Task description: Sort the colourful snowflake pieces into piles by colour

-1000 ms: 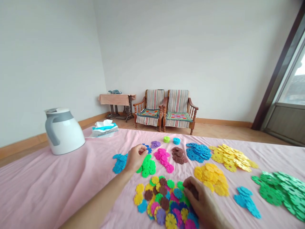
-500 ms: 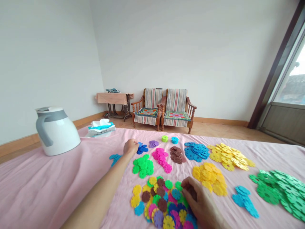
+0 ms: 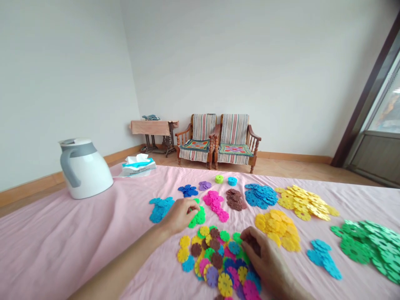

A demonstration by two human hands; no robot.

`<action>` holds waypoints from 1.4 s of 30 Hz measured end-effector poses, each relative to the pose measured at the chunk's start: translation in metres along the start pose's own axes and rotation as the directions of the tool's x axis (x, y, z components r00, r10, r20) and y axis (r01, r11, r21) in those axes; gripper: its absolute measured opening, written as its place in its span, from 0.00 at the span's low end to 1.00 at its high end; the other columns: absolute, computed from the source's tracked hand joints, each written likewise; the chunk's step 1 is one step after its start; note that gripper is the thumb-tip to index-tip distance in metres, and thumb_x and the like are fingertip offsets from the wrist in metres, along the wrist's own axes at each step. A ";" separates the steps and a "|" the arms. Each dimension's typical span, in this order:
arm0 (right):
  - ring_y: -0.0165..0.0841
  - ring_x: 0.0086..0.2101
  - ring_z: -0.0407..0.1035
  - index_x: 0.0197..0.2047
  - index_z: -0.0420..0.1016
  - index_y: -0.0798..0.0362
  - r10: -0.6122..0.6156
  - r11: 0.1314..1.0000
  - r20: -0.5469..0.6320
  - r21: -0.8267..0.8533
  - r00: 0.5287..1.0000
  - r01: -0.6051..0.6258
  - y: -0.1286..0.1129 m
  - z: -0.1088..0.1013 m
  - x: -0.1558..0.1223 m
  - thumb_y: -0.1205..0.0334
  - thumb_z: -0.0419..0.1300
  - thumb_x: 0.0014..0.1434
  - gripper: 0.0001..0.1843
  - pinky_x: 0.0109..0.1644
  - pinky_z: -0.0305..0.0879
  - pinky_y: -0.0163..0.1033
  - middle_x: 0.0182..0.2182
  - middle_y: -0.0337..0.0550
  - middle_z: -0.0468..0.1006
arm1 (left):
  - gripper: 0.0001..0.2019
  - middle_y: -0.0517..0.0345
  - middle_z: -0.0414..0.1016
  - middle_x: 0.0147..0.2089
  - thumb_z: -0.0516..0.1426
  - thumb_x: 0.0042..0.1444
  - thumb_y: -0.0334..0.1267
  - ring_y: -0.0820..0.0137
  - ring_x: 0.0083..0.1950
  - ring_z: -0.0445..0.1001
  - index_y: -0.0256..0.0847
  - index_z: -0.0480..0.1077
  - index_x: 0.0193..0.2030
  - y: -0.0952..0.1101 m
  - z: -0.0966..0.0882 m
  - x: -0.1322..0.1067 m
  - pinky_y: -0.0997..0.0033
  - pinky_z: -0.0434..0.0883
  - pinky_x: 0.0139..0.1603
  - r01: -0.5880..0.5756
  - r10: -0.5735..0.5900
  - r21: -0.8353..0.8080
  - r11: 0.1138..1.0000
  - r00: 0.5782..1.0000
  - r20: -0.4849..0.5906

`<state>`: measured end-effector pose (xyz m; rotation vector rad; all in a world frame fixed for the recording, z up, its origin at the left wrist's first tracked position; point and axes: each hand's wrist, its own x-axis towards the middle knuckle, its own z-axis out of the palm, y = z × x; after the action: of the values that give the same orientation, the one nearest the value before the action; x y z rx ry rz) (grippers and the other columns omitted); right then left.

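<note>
Across the pink cloth (image 3: 93, 237), a white jug (image 3: 90, 171) is set at left, well apart from piled notched discs (image 3: 225, 284).
Nearest, a mixed heap (image 3: 216, 261) is overlapped at its right edge by the right hand (image 3: 262, 254), its fingers bent; the bright green pile (image 3: 198, 216) is partly hidden by the left hand (image 3: 179, 216), its fingers curled toward the thumb. Whether any disc is pinched cannot be told. Farther off, a lime stack (image 3: 219, 179) is placed beside a light-blue stack (image 3: 232, 181).

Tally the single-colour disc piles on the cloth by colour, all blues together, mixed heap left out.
Blue piles: 5
Green piles: 2
Yellow piles: 2
Lime pile: 1
Purple pile: 1
Pink pile: 1
Brown pile: 1
Total: 13
</note>
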<state>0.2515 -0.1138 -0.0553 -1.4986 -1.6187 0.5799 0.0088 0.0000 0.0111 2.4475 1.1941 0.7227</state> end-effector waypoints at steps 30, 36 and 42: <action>0.28 0.23 0.61 0.31 0.67 0.52 -0.019 1.000 -0.003 -0.024 1.000 0.019 0.002 0.001 0.001 0.63 0.52 0.55 0.04 0.27 0.56 0.33 0.22 0.33 0.68 | 0.15 0.55 0.73 0.36 0.51 0.51 0.26 0.67 0.43 0.69 0.42 0.76 0.39 0.040 0.023 -0.041 0.71 0.65 0.44 -0.088 0.080 0.051 0.995 0.987 0.141; 0.28 0.24 0.62 0.32 0.68 0.52 -0.010 1.000 -0.003 -0.021 1.000 0.009 0.001 -0.001 0.000 0.63 0.52 0.55 0.05 0.27 0.57 0.32 0.22 0.34 0.69 | 0.17 0.58 0.75 0.34 0.48 0.50 0.24 0.72 0.35 0.71 0.41 0.76 0.36 0.042 0.021 -0.041 0.74 0.65 0.40 -0.075 0.083 -0.059 0.995 0.985 0.149; 0.29 0.26 0.64 0.31 0.73 0.52 -0.054 0.997 -0.019 -0.054 0.998 0.053 -0.012 0.000 0.001 0.61 0.54 0.54 0.07 0.30 0.60 0.34 0.24 0.37 0.71 | 0.19 0.57 0.75 0.33 0.48 0.48 0.23 0.71 0.36 0.71 0.42 0.77 0.35 0.037 0.021 -0.043 0.75 0.65 0.38 -0.118 0.128 -0.077 0.990 0.982 0.141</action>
<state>0.2446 -0.1153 -0.0454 -1.4909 -1.6647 0.4932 0.0223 -0.0577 -0.0008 2.4861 0.9559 0.5959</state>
